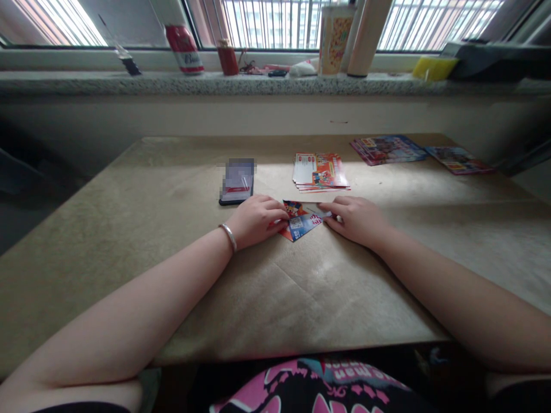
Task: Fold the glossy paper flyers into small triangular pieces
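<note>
A small colourful printed paper (pixel 301 221), folded into a pointed shape, lies on the brown table (pixel 172 241) between my hands. My left hand (pixel 255 219), with a silver bracelet on the wrist, pinches and presses its left edge with curled fingers. My right hand (pixel 357 220) presses on its right corner, fingers bent and together on the paper. A stack of similar printed leaflets (pixel 319 171) lies just beyond the hands.
A phone (pixel 237 181) lies on the table left of the leaflet stack. More leaflets (pixel 388 149) and another sheet (pixel 458 159) lie at the far right. The windowsill (pixel 129 84) holds a red can (pixel 185 49), a red cup (pixel 228 59), a printed cup (pixel 336 38) and a yellow sponge (pixel 434 67).
</note>
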The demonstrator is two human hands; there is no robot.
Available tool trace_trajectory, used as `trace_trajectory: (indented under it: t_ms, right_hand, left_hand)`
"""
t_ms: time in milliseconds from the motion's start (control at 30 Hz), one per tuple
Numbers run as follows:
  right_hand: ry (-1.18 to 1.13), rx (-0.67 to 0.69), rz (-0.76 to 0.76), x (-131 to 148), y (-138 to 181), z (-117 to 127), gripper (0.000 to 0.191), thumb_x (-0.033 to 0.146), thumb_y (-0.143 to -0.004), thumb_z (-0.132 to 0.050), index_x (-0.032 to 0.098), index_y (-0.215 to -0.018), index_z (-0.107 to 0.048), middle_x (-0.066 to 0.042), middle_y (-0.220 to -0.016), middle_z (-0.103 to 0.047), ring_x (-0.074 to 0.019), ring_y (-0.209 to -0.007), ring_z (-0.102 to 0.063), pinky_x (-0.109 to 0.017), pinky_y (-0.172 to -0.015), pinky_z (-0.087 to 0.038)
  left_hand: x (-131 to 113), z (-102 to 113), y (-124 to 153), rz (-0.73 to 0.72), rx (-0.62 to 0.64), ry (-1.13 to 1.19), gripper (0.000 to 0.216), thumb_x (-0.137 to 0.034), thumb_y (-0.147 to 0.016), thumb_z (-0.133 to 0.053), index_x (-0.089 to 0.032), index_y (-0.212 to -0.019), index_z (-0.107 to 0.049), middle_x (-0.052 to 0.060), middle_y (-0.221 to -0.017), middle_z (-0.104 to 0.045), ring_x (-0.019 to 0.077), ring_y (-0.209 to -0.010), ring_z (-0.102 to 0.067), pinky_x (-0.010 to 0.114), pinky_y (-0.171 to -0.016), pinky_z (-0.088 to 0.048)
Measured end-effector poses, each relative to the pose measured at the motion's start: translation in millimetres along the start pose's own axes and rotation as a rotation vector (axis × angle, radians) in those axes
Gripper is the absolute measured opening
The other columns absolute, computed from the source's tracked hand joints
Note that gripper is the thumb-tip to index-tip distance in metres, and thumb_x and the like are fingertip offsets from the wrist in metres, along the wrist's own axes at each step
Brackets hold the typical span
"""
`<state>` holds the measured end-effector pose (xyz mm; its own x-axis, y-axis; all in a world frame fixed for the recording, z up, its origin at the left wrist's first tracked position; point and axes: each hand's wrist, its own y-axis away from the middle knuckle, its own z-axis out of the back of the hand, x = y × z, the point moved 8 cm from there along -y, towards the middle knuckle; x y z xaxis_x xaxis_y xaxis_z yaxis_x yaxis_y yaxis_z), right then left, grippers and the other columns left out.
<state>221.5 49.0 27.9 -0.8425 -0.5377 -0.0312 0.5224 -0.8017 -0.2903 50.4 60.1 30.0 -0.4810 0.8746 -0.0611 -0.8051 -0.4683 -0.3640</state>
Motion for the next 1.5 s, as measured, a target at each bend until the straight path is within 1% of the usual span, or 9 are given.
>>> trace_trajectory:
  t_ms: [167, 333, 467, 567, 633, 833, 1033, 1233, 1500]
  right_hand:
    - [-0.015, -0.003, -0.083, -4.5, -2.0, -4.7, 0.041, 0.042, -0.090, -0.050, 0.022, -0.123, -0.062, -0.007, -0.091, -0.070, -0.0193, -0.074, -0.061, -0.030, -0.061, -0.040]
    - [-0.053, 0.045, -0.161, -9.6, -5.1, -12.6, 0.045, 0.043, -0.088, -0.050, 0.022, -0.126, -0.060, -0.006, -0.094, -0.069, -0.0195, -0.075, -0.062, -0.030, -0.057, -0.038]
    - [-0.062, 0.070, -0.174, -8.4, -6.6, -12.1, 0.043, 0.042, -0.089, -0.049, 0.023, -0.125, -0.061, -0.007, -0.098, -0.069, -0.0195, -0.076, -0.062, -0.030, -0.057, -0.038]
    - [-0.068, 0.063, -0.160, -6.4, -6.5, -10.5, 0.038, 0.042, -0.090, -0.048, 0.025, -0.120, -0.065, -0.006, -0.098, -0.068, -0.0190, -0.075, -0.063, -0.030, -0.058, -0.039]
    - [-0.082, 0.042, -0.147, -5.6, -6.0, -10.0, 0.036, 0.042, -0.091, -0.048, 0.026, -0.117, -0.067, -0.006, -0.098, -0.068, -0.0187, -0.076, -0.063, -0.030, -0.059, -0.041]
    - [-0.179, -0.036, -0.094, -4.4, -5.4, -7.5, 0.029, 0.037, -0.089, -0.053, 0.023, -0.106, -0.071, -0.008, -0.100, -0.066, -0.0186, -0.080, -0.063, -0.031, -0.069, -0.047]
    - [-0.241, -0.042, -0.034, -1.1, -7.4, -6.2, 0.024, 0.033, -0.089, -0.053, 0.019, -0.098, -0.070, -0.009, -0.103, -0.065, -0.0213, -0.092, -0.062, -0.035, -0.082, -0.050]
    - [-0.216, -0.046, -0.014, -0.4, -8.1, -8.9, 0.028, 0.032, -0.091, -0.049, 0.018, -0.108, -0.068, -0.010, -0.112, -0.066, -0.0242, -0.105, -0.059, -0.039, -0.092, -0.047]
    - [-0.203, -0.088, 0.014, 0.8, -9.2, -2.4, 0.020, 0.031, -0.089, -0.053, 0.019, -0.095, -0.068, -0.009, -0.101, -0.069, -0.0246, -0.099, -0.058, -0.040, -0.091, -0.044]
  left_hand:
    - [-3.3, -1.3, -3.0, -0.007, -0.004, 0.045, 0.015, -0.026, -0.089, -0.056, -0.020, -0.089, -0.070, 0.005, -0.104, -0.070, 0.0177, -0.093, -0.063, 0.035, -0.086, -0.050]
    - [-4.9, -6.3, -7.6, 0.035, 0.008, 0.060, 0.011, -0.025, -0.087, -0.056, -0.016, -0.085, -0.063, 0.012, -0.133, -0.057, 0.0252, -0.125, -0.050, 0.046, -0.104, -0.045]
    - [2.3, -17.8, -7.3, 0.125, 0.114, 0.042, 0.028, -0.029, -0.089, -0.055, -0.014, -0.113, -0.059, 0.015, -0.146, -0.044, 0.0269, -0.137, -0.039, 0.051, -0.114, -0.031]
    - [7.6, -24.4, -5.9, 0.179, 0.195, 0.033, 0.048, -0.034, -0.091, -0.050, -0.017, -0.136, -0.046, 0.013, -0.148, -0.042, 0.0255, -0.139, -0.037, 0.053, -0.116, -0.024]
    - [7.5, -26.8, -5.7, 0.177, 0.237, 0.015, 0.051, -0.037, -0.093, -0.046, -0.021, -0.142, -0.041, 0.010, -0.150, -0.039, 0.0254, -0.140, -0.034, 0.054, -0.117, -0.021]
    - [3.0, -25.4, -6.5, 0.146, 0.257, -0.023, 0.046, -0.032, -0.096, -0.039, -0.024, -0.141, -0.044, 0.004, -0.148, -0.044, 0.0264, -0.137, -0.037, 0.052, -0.113, -0.027]
    - [-1.4, -20.5, -7.5, 0.086, 0.183, -0.035, 0.045, -0.029, -0.093, -0.041, -0.022, -0.137, -0.050, 0.005, -0.142, -0.050, 0.0245, -0.127, -0.046, 0.043, -0.110, -0.031]
    - [-3.9, -16.5, -7.6, 0.047, 0.137, -0.048, 0.041, -0.038, -0.093, -0.047, -0.027, -0.132, -0.055, 0.004, -0.135, -0.056, 0.0247, -0.114, -0.052, 0.043, -0.103, -0.036]
    - [-5.4, -15.0, -6.5, 0.084, 0.167, -0.043, 0.041, -0.035, -0.091, -0.048, -0.024, -0.129, -0.056, 0.004, -0.133, -0.057, 0.0241, -0.113, -0.051, 0.041, -0.102, -0.037]
